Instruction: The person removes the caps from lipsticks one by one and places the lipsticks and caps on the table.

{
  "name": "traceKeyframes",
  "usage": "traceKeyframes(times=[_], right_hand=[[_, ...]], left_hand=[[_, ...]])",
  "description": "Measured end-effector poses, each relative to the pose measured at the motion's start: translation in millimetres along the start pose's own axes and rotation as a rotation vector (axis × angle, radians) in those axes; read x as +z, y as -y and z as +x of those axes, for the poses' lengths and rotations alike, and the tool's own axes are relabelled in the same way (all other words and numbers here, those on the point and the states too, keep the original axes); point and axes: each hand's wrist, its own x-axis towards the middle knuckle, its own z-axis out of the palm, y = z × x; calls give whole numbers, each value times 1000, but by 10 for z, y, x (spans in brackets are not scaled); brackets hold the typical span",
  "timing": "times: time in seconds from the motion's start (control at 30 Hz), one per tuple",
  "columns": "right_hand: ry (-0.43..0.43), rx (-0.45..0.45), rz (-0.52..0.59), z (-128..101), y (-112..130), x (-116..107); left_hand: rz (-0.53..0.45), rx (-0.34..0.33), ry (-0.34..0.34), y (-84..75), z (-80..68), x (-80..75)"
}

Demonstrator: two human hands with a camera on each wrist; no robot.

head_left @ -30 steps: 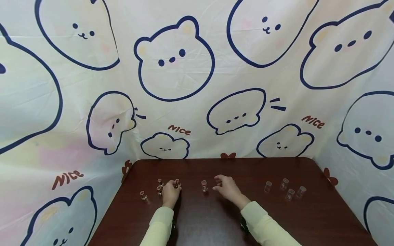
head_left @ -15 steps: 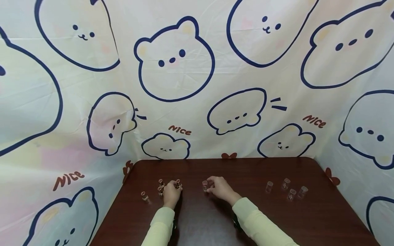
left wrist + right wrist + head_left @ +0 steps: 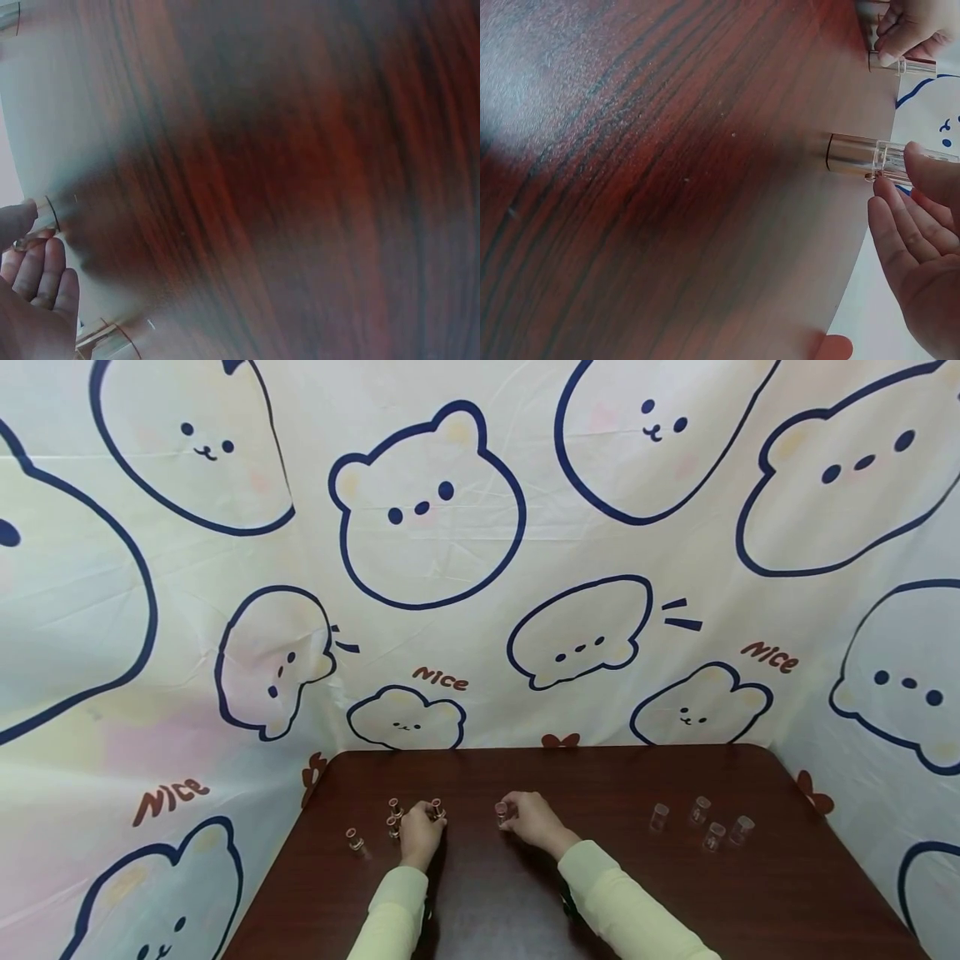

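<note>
Dark wood bench [image 3: 600,893] against a bear-print cloth [image 3: 420,510], both hands on small vials.

The right hand [image 3: 528,818] pinches the clear top of a gold-based vial [image 3: 501,812] standing upright near the bench's middle. The left hand [image 3: 420,832] curls its fingers round another vial [image 3: 437,808], also standing; 3 more gold-based vials [image 3: 353,838] stand just to its left. 4 clear caps [image 3: 701,827] sit well apart on the right.

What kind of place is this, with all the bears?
Probably a makeshift recording corner, not a workshop: a bear-print cloth backdrop encloses a dark wooden table where small lipstick-like tubes and clear caps stand.
</note>
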Motion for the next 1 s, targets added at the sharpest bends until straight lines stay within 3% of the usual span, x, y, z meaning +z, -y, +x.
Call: traceKeyframes(times=[0.6, 1.0], right_hand=[[-15, -35, -59, -22, 4, -25], [-37, -65, -12, -84, -14, -102]], left_hand=[[10, -5, 24, -31, -35, 19], [10, 0, 17, -3, -20, 1]])
